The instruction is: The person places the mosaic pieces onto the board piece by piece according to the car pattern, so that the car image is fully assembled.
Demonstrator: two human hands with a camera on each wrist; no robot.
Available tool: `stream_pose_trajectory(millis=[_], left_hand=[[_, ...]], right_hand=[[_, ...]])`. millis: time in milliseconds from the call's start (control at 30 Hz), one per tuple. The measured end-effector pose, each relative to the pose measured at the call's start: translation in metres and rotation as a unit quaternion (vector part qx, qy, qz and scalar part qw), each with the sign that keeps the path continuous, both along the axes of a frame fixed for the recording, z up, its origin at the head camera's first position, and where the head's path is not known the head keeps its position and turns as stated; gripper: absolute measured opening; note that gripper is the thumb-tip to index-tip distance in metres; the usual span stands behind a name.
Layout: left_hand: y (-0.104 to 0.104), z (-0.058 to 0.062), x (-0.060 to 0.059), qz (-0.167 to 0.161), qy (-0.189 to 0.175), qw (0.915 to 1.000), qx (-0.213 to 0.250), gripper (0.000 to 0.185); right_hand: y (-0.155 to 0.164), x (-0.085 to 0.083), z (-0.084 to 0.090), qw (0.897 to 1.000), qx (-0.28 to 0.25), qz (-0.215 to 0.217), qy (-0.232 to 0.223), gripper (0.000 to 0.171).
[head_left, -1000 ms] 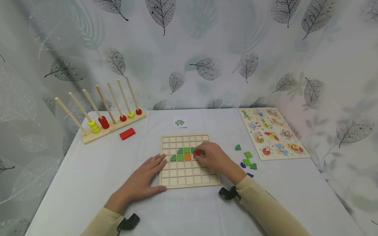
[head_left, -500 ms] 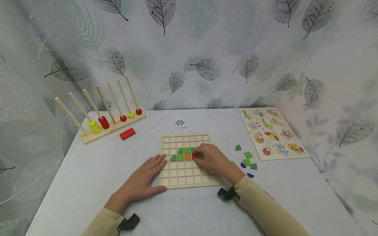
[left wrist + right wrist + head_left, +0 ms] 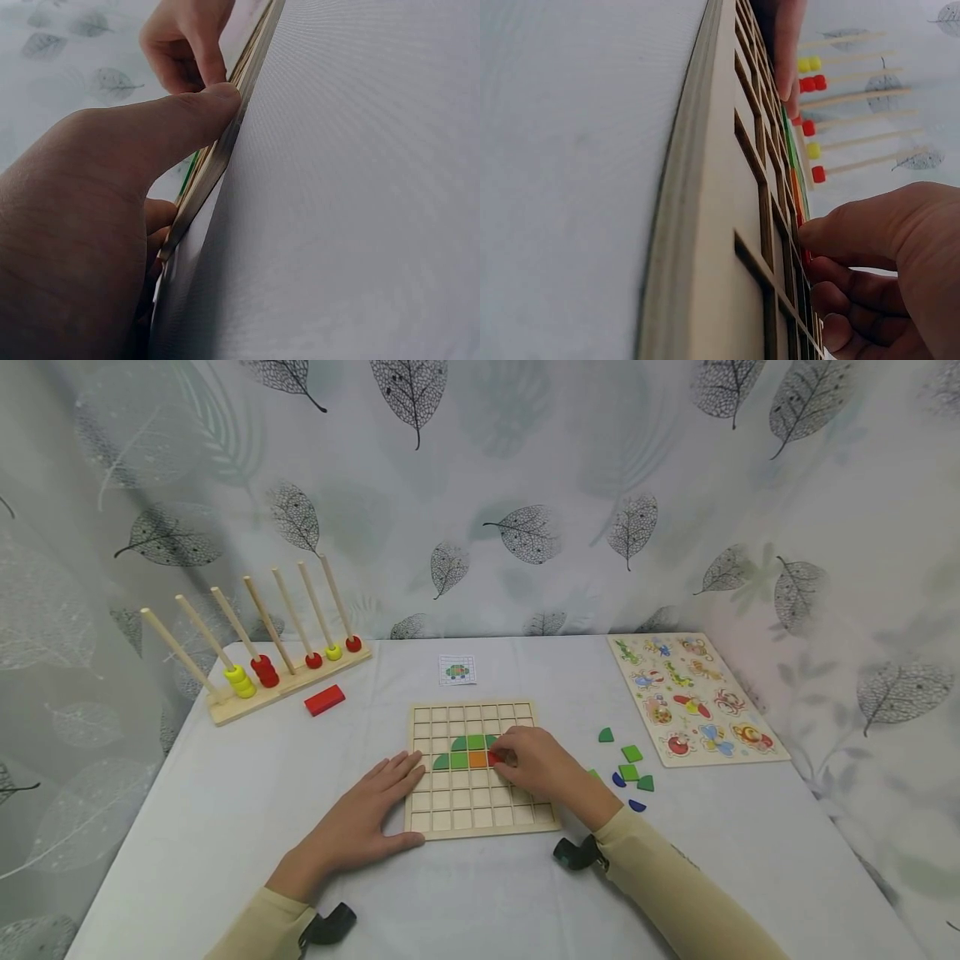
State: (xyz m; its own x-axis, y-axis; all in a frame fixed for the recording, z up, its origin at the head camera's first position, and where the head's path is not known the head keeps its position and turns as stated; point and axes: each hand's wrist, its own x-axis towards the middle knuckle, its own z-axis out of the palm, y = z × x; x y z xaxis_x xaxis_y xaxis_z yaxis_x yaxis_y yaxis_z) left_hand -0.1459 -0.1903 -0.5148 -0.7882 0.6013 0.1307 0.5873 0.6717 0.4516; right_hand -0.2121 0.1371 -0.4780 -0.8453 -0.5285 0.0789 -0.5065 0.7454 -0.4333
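Observation:
A wooden grid board (image 3: 480, 834) lies on the table between my hands. My left hand (image 3: 371, 806) rests along its left edge with fingers spread and thumb at the near corner. With thumb and fingertips, my right hand (image 3: 536, 760) pinches a red tile (image 3: 492, 758) in a cell just right of the orange tile (image 3: 477, 760). Green tiles (image 3: 459, 760) sit left of and above the orange one. In the right wrist view the thumb (image 3: 832, 229) is at the red tile, low on the grid. My right fingers partly cover the cells beyond.
Loose green pieces (image 3: 628, 772) and blue pieces (image 3: 637, 806) lie right of the board. Behind it is a small turtle pattern card (image 3: 457, 670). A bead-and-peg stand (image 3: 292, 681) and red block (image 3: 325, 700) are at left, an animal puzzle board (image 3: 690, 702) at right.
My right hand has moved the red tile slightly left and down, and it now lies flatter in the cell beside the orange tile. The left hand has stayed still.

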Motion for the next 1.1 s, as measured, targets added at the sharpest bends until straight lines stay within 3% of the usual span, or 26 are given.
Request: stream_pose_trajectory(millis=[333, 733, 1100], left_hand=[[0.000, 0.000, 0.000, 0.002, -0.004, 1.0000, 0.001, 0.097], [0.000, 0.000, 0.000, 0.003, -0.004, 1.0000, -0.001, 0.097], [0.000, 0.004, 0.001, -0.003, 0.000, 1.0000, 0.002, 0.096]], right_hand=[[0.013, -0.001, 0.011, 1.000, -0.021, -0.017, -0.002, 0.020], [0.053, -0.007, 0.031, 0.997, -0.054, -0.007, 0.061, 0.030], [0.084, -0.012, 0.047, 0.996, -0.042, -0.034, 0.073, 0.033]])
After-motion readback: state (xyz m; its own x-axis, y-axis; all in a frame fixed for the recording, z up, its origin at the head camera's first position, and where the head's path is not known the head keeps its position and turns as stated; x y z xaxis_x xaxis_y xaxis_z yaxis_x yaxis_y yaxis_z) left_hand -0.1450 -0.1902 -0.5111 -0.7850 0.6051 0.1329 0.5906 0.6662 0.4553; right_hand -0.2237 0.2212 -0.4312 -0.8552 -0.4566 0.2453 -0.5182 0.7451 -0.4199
